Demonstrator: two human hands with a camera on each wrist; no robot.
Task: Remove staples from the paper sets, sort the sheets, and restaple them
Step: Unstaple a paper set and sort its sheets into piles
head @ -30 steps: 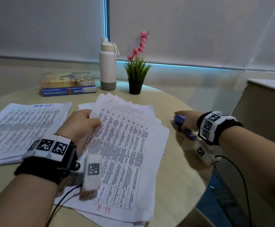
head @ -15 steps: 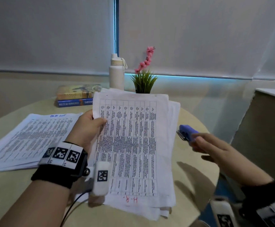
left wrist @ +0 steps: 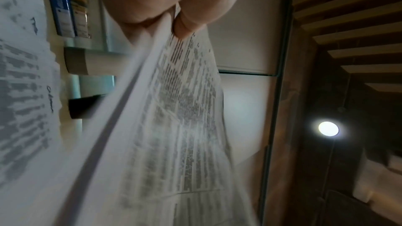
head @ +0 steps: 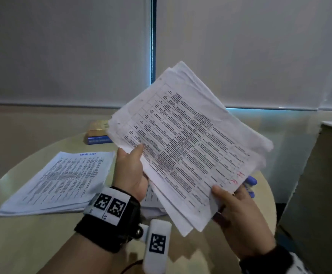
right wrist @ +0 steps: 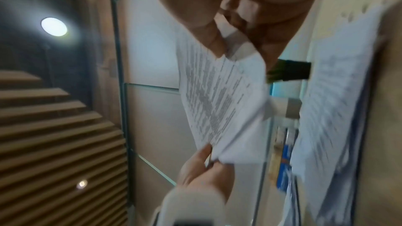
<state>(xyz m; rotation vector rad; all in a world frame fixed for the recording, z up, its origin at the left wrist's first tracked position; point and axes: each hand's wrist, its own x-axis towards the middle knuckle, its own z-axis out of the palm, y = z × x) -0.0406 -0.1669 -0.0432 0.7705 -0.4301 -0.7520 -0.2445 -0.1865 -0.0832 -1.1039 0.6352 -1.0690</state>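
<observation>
Risk: the paper set (head: 182, 143) is up off the tabletop (head: 42, 238), sheets fanned and uneven — a loose pinch could let pages slide out or shuffle order before restapling. Left hand (head: 130, 173) pinches the left edge, thumb on top, fingers (left wrist: 189, 23) curled under. Right hand (head: 238, 212) pinches the lower corner by the red lettering — and looks to hold the blue stapler (head: 251, 181) behind it too, mostly hidden. Second paper set (head: 62, 180) lies flat, left on the tabletop.
</observation>
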